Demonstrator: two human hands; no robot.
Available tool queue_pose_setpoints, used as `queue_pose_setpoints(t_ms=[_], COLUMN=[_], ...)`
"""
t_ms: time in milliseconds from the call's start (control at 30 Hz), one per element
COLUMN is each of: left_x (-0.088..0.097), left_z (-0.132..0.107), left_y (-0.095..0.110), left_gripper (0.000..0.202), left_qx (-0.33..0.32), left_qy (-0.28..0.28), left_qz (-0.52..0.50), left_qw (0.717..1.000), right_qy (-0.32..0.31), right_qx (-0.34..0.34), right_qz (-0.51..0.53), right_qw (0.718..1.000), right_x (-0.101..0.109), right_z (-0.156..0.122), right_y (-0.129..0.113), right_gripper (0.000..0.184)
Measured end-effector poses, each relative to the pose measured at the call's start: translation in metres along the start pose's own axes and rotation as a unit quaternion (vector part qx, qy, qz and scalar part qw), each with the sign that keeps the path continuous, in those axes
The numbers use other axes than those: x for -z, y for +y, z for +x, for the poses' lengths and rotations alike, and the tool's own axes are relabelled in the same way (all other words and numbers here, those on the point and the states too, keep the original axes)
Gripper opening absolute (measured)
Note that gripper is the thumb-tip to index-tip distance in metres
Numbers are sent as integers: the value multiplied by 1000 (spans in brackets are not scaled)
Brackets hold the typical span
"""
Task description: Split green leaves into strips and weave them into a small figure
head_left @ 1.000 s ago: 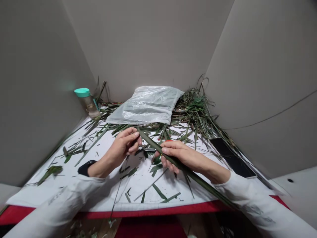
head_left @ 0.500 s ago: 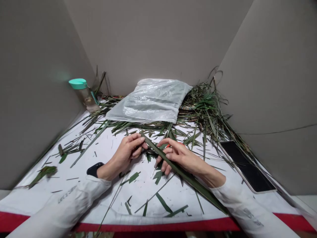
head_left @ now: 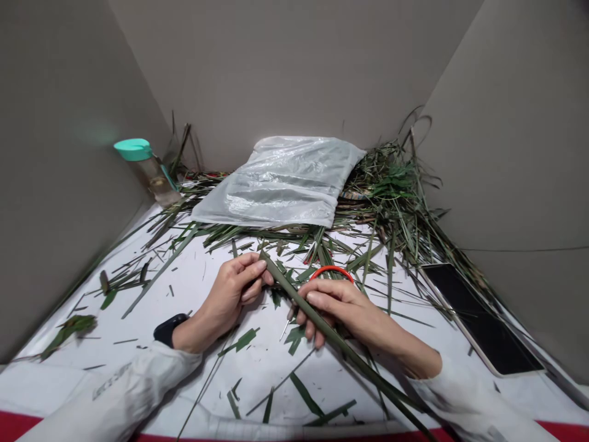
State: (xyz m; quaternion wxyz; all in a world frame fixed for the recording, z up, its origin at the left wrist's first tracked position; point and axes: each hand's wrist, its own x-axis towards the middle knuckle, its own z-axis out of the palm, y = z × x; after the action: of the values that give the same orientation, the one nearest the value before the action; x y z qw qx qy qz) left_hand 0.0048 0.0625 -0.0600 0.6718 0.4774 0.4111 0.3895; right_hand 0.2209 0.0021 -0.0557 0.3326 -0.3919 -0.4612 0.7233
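The long green leaf (head_left: 281, 276) is held between the two hands, above the tabletop (head_left: 260, 376), and it runs slanting from the middle of the view toward the lower right. The left hand (head_left: 237, 282) pinches its far, narrow end between the thumb and the forefinger, while its other fingers are curled. The right hand (head_left: 340, 304) is closed around the leaf further along, with the thumb lying near its upper side. Near the right forearm, the lower part of the leaf shows two separate strips.

A thin metal point (head_left: 285, 328) comes out beside the fingers of the right hand; how it is held I cannot tell. Just behind this hand there is a red loop-shaped handle (head_left: 332, 269).

Many cut leaf pieces (head_left: 306, 394) are scattered on the white cover. Behind them lies a white plastic bag (head_left: 285, 181), resting on leaf strips, with a tangled heap of leaves (head_left: 393, 190) to its right. A bottle with turquoise lid (head_left: 150, 174) stands at the left, and a dark-screened device (head_left: 481, 319) lies at the right.
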Motion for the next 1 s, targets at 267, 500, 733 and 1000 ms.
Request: queue_pose_setpoints(t_ms=[267, 500, 733, 1000], left_x=[-8, -12, -11, -8], left_z=[-5, -8, -7, -3], left_y=[6, 6, 3, 5], left_gripper=[27, 23, 24, 28], left_qx=[-48, -72, -79, -71], left_qy=[75, 112, 97, 53], left_qz=[57, 79, 30, 27], left_qw=[994, 988, 992, 996], right_qy=[48, 109, 136, 99], right_qx=[12, 69, 81, 105], right_qz=[-162, -304, -273, -262], right_qw=[986, 944, 949, 954], right_x=[-5, -10, -10, -13], right_z=[-1, -6, -6, -7], right_y=[-3, 2, 5, 11], right_gripper=[28, 21, 19, 18])
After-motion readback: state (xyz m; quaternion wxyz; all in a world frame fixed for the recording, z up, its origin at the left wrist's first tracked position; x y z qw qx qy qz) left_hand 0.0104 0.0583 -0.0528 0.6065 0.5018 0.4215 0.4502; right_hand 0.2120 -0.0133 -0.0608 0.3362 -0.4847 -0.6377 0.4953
